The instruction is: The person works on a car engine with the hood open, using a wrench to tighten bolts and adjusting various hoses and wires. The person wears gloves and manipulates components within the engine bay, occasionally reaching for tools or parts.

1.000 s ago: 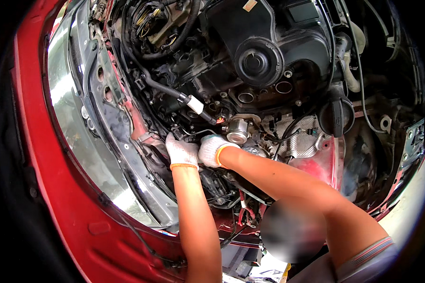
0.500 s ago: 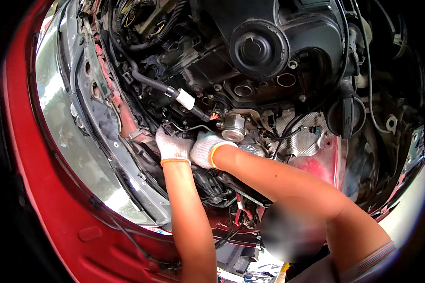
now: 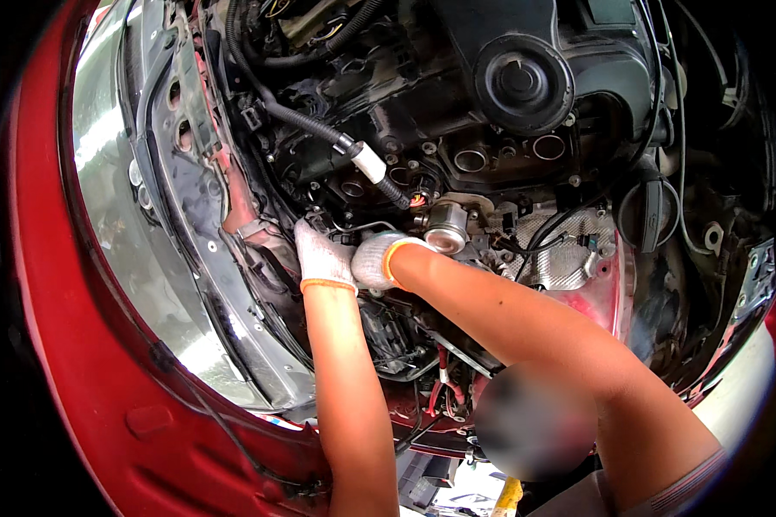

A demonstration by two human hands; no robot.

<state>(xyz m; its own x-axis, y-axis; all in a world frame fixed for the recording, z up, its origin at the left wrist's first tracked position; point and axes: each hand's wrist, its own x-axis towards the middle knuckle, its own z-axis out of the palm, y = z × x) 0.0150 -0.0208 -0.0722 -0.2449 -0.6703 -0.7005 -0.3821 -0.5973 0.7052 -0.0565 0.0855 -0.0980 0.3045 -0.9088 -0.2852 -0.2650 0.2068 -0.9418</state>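
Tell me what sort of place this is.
Probably a vehicle repair spot: an exposed engine, a windshield beside it, and a gloved left hand and gloved right hand reaching in.

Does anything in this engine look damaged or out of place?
Possibly: brightly coloured wires show where the black corrugated sleeve ends, near the round silver part and beyond the right hand. That looks odd because the sleeve otherwise looks closed; I can't tell whether it's damage.
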